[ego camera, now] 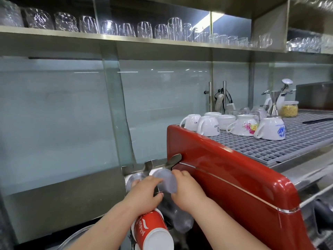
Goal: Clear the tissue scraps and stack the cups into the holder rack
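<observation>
Beside the red espresso machine (234, 186), both hands work the cup-stacking step: the left hand (144, 193) and right hand (187, 192) curl closed around a clear plastic cup (166, 179) at the holder rack (142, 167), which next needs seating squarely, I judge.

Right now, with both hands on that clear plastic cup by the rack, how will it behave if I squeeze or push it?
The clear plastic cup looks thin-walled, so it probably flexes or crumples under a firm squeeze. It seems very light and, lying sideways, may roll if released. Its smooth surface could slip.
</observation>
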Tool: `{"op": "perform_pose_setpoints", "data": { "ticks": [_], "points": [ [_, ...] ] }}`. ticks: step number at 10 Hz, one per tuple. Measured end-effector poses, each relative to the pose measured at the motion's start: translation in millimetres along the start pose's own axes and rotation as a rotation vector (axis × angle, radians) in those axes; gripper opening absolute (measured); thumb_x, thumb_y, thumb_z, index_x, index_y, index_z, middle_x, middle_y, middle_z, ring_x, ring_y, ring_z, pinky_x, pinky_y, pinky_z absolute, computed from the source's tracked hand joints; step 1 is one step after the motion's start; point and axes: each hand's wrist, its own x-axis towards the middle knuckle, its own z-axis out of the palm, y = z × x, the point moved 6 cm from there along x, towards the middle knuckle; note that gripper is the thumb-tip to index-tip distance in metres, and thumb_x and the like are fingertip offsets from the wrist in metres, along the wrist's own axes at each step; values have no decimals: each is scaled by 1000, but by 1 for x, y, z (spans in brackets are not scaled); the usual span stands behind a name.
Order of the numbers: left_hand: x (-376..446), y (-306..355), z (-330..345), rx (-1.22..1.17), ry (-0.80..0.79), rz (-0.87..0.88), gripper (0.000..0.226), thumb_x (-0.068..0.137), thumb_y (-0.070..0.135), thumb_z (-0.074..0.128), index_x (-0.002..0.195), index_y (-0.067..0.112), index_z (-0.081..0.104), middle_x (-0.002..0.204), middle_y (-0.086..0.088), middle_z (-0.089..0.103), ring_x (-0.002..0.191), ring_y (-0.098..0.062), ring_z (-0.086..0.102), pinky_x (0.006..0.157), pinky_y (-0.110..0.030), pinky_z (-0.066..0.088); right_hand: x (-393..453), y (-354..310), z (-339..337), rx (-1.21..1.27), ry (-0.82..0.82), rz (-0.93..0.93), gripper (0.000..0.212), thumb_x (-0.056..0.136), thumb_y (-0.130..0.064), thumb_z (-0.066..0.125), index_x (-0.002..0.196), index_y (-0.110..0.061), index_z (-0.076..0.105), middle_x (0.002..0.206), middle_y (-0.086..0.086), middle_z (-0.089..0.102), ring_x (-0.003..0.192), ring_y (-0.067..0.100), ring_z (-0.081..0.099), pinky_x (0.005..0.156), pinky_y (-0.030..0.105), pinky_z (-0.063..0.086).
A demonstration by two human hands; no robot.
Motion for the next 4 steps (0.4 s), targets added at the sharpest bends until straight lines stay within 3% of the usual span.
{"op": "perform_pose_setpoints", "data": {
  "ticks": [2, 3, 4],
  "points": [
    [-7, 14, -18, 132, -113, 23, 51, 90, 41, 51, 139, 30, 48, 143, 3, 49, 133, -19, 44, 111, -42, 30, -17, -37, -34, -235, -206, -65, 38, 93, -15, 49, 130, -6, 44, 135, 18, 49, 123, 33, 48, 100, 35, 41],
    [-7, 21, -33, 244, -209, 47, 40, 86, 43, 53, 122, 30, 60, 127, 0, 61, 119, -24, 56, 98, -40, 46, -17, -56, -54, -367, -346, -77, 32, 92, -17, 51, 121, -5, 55, 125, 17, 59, 113, 34, 57, 96, 40, 47],
    [-12, 23, -44, 268, -375, 17, 38, 84, 44, 56, 119, 32, 62, 122, 2, 63, 108, -23, 60, 91, -34, 50, -9, -57, -65, -462, -430, -4, 35, 84, -32, 61, 108, -7, 63, 108, 12, 66, 89, 30, 58, 85, 37, 51]
  ]
}}
